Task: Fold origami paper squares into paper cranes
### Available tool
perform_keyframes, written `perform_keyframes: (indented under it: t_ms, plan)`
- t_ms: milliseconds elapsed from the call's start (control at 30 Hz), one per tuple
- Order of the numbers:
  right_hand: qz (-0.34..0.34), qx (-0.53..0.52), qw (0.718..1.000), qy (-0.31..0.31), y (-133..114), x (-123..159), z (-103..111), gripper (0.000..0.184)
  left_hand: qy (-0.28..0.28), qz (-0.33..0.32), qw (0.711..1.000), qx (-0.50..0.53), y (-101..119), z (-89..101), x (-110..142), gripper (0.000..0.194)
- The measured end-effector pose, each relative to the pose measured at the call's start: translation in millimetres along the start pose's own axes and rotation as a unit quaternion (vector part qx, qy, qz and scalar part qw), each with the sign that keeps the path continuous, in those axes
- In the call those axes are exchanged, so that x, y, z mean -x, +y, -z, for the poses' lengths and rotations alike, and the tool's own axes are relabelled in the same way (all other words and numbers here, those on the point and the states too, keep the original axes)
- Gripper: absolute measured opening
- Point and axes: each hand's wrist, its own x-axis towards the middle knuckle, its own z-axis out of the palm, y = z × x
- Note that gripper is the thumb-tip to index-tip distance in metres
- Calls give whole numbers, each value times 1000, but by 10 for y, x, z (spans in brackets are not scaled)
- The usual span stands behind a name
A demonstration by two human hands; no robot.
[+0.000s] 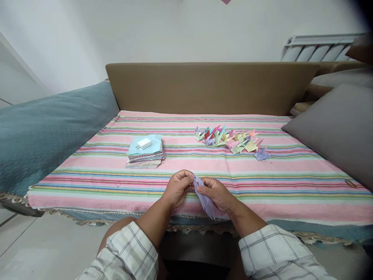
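Observation:
A half-folded lilac paper piece (pixel 204 199) hangs between both hands just above the near edge of the striped cloth (pixel 262 182). My left hand (pixel 177 189) pinches its top corner with closed fingers. My right hand (pixel 217 193) grips its right side, fingers pressed on the paper. A stack of coloured paper squares (pixel 145 155) lies ahead to the left with a small white charger (pixel 144 143) on top. Several folded paper cranes (pixel 230 140) in mixed colours lie in a cluster ahead to the right.
A blue-grey blanket (pixel 43 132) covers the arm on the left. A brown sofa back (pixel 210 87) stands behind the cloth. Grey cushions (pixel 335 128) lean at the right. A white radiator (pixel 317 46) sits at the far right wall. Tiled floor shows below.

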Motion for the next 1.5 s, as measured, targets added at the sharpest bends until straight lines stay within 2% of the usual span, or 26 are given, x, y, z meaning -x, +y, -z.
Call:
perform_keyframes:
  t_ms: [233,467,667,833,933,1167,1333,1500]
  plan:
    - [-16,-19,1000,-7,11,21,2,29,-32,-30,998,-40,27,22,10,27]
    - [-5,-15,1000,15,-30,20,-44,33,8,-19,1000,20,-4,8,-7,25]
    - [45,38,997,49,-24,-11,-52,33,50,25,997,57,-68,-9,-24,31]
    - [69,90,991,72,-5,-12,-35,36,-2,85,996,26,-43,11,-5,42]
    - [69,98,990,69,-3,-5,-33,36,-14,106,994,8,-33,30,0,40]
    - [75,85,992,53,5,1,-31,34,-9,108,993,36,-38,26,-2,39]
    - [67,64,995,29,23,10,-19,29,-42,123,991,37,-22,32,7,40]
    - [60,58,996,12,55,6,-4,27,-26,129,990,43,-24,45,4,39]
